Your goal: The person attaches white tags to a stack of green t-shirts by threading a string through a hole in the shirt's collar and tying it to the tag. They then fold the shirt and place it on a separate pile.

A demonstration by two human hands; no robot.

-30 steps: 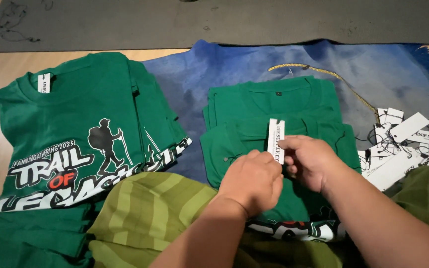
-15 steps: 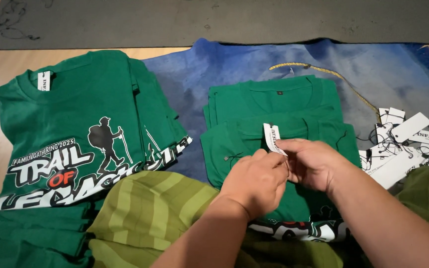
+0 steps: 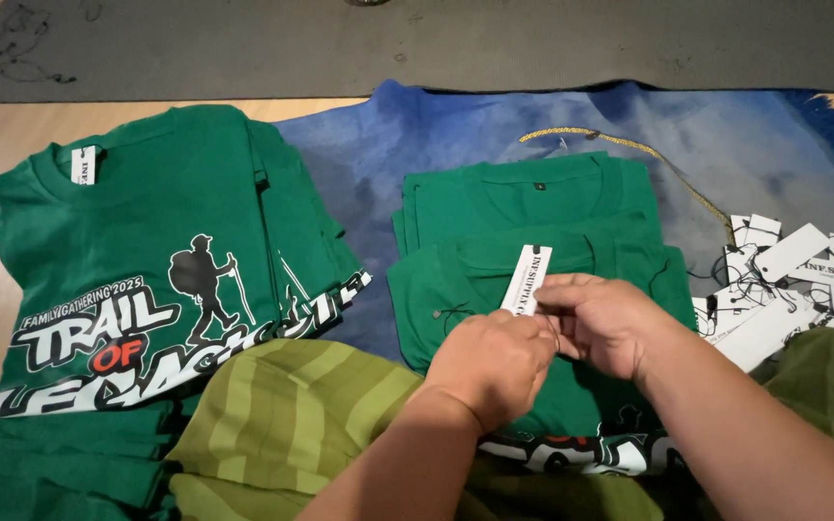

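Wooden floor [image 3: 12,318] — blue rug [image 3: 417,145], grey mat [image 3: 436,43] on it.

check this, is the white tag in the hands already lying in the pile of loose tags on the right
No, the white tag is held between the left hand and right hand over the folded green shirt, apart from the tag pile.

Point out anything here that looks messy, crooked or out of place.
Little stands out. The spare white tags lie in a loose, tangled heap on the blue cloth instead of a neat stack. A gold cord trails loose behind the folded green shirts. Both hands hold one white tag over the top shirt.
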